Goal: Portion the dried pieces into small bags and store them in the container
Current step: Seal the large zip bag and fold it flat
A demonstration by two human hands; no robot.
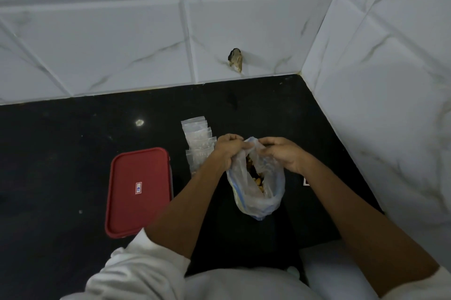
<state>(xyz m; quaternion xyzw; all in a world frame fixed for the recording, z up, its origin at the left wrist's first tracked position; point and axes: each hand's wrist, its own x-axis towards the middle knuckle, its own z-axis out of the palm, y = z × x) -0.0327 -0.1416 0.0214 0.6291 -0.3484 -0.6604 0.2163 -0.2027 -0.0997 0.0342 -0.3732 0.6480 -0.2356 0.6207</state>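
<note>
A large thin plastic bag (256, 192) stands on the black counter (61, 153), and yellowish dried pieces (257, 179) show through its mouth. My left hand (228, 149) grips the left side of the bag's rim. My right hand (283, 154) pinches the right side of the rim, so the mouth is held apart. A row of small clear zip bags (197, 138) lies flat on the counter just left of my left hand, partly hidden by my forearm. A container with a red lid (139, 192) sits shut to the left.
White marble-look tiled walls (146, 43) meet in a corner at the back and right (390, 104). A chipped hole (235, 59) marks the back wall. A small white tag (306, 181) lies by my right wrist.
</note>
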